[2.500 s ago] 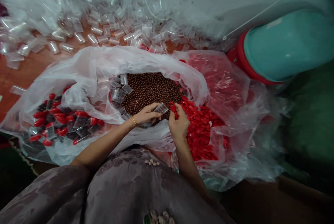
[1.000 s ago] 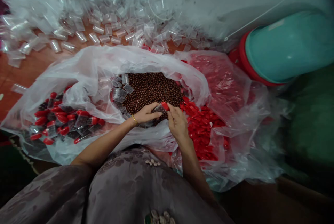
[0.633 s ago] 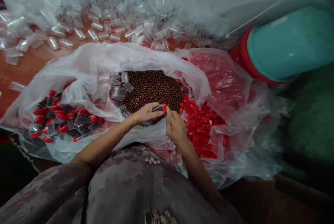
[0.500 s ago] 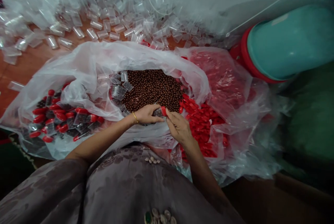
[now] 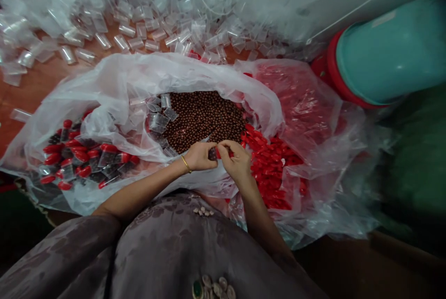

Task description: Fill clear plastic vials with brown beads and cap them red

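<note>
Over the near edge of a heap of small brown balls (image 5: 204, 120), my two hands meet at one small clear container (image 5: 212, 153) with dark contents. My left hand (image 5: 199, 156) is closed around its clear body. Thumb and fingers of my right hand (image 5: 237, 162) pinch the red cap (image 5: 219, 152) at its other end, partly hiding it. Loose red caps (image 5: 268, 159) are piled just right of my right hand. Clear empty containers (image 5: 159, 122) lie at the left side of the balls.
Filled red-capped containers (image 5: 83, 155) lie on white plastic sheeting (image 5: 114, 69) at the left. Many clear containers (image 5: 127, 29) are scattered across the orange surface (image 5: 21, 94) behind. A turquoise bucket (image 5: 390, 53) in a red one (image 5: 332, 64) sits back right.
My right hand has shifted its grip, with its fingers now covering more of the red cap. My left hand, still on the container, has moved slightly right and down.
</note>
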`<state>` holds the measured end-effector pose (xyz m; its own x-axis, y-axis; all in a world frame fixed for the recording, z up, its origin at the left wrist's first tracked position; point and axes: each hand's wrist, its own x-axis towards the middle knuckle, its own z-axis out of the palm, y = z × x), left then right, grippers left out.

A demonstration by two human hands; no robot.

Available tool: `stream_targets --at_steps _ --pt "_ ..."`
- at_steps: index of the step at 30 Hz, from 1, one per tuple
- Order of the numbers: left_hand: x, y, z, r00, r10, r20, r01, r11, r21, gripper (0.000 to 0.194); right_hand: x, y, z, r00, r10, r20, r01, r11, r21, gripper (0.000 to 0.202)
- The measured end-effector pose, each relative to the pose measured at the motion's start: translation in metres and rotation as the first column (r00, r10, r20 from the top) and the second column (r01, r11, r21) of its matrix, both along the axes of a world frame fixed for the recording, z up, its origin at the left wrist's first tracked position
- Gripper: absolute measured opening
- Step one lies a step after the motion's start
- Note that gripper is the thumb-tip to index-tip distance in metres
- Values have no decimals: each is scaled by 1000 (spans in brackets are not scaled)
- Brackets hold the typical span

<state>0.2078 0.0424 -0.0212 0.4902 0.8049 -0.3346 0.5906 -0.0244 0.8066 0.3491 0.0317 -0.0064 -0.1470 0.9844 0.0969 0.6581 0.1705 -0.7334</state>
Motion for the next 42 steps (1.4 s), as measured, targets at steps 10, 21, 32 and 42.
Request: stream_targets --at_steps 10,21,32,42 --pt "3 -12 -2 963 -55 -264 62 998 19 24 4 -20 -7 997 -36 -72 31 997 -76 16" --pt "6 -12 -3 970 -93 -224 89 996 -29 24 2 -27 -10 998 66 20 -64 994 -83 24" --pt "19 -18 -1 970 -137 -199 146 989 34 25 3 -11 -29 908 -324 -267 193 887 -419 46" --pt "16 -30 13 944 -193 -269 222 971 83 30 -9 -15 -36 836 -424 -349 23 662 -749 57"
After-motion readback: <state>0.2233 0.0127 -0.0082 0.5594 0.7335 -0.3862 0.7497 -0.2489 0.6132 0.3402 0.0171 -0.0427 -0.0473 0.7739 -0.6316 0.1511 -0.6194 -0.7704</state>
